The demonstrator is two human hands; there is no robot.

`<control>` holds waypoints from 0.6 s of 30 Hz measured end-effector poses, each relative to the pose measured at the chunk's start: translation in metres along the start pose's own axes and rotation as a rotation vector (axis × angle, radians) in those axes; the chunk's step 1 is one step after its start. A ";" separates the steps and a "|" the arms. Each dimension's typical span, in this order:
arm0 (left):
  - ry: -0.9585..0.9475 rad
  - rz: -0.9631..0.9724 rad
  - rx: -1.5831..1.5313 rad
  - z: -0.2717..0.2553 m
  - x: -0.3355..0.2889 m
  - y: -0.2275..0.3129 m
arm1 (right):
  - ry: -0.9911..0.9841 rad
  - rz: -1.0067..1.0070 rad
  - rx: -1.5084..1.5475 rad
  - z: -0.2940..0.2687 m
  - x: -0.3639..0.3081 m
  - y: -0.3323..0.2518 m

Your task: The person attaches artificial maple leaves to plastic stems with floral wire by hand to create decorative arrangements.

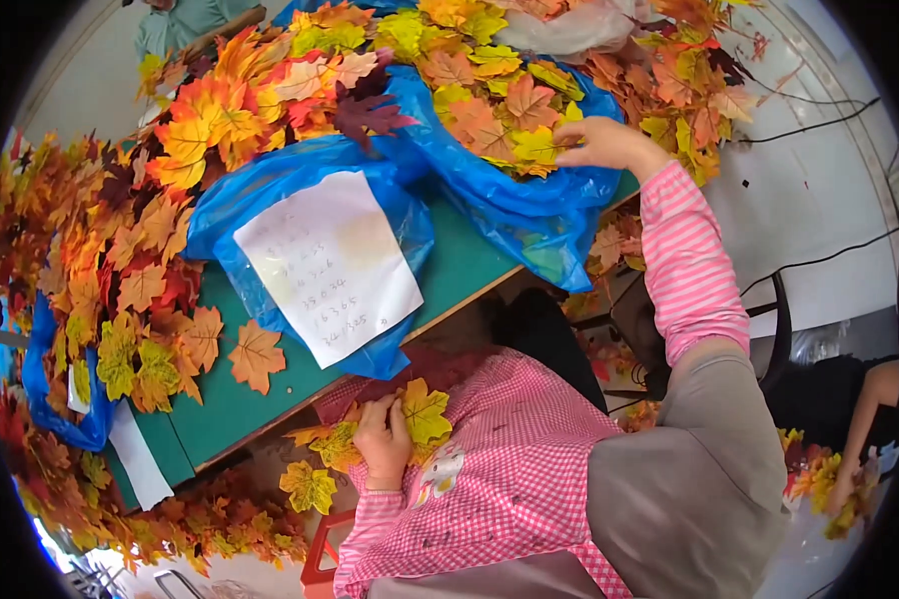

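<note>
A green table (449, 270) carries blue plastic bags (529, 210) heaped with artificial maple leaves (469, 90). The right hand (609, 145) reaches into that heap, fingers pinched on a yellow-green leaf (539, 148). The left hand (382, 439) rests in the lap, closed around a small bunch of yellow leaves (425, 414).

Wearer's clothing, as I see it from the head cam.
Pink-and-white striped sleeves on both arms, pink gingham apron with a small cartoon patch, grey vest over it.
</note>
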State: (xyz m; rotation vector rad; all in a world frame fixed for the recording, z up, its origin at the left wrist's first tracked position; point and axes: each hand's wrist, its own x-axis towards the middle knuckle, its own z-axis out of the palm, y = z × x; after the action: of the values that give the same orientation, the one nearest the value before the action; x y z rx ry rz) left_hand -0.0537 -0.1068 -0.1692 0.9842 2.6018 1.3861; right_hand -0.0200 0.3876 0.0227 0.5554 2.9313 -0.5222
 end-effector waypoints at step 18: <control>-0.024 -0.040 0.038 0.009 0.008 0.004 | 0.079 0.047 -0.162 0.011 0.013 -0.014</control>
State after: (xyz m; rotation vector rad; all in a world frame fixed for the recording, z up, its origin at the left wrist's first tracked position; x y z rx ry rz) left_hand -0.0551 -0.0944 -0.1695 0.9422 2.6241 1.3130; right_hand -0.0369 0.3763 0.0143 0.6367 2.9898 -0.2593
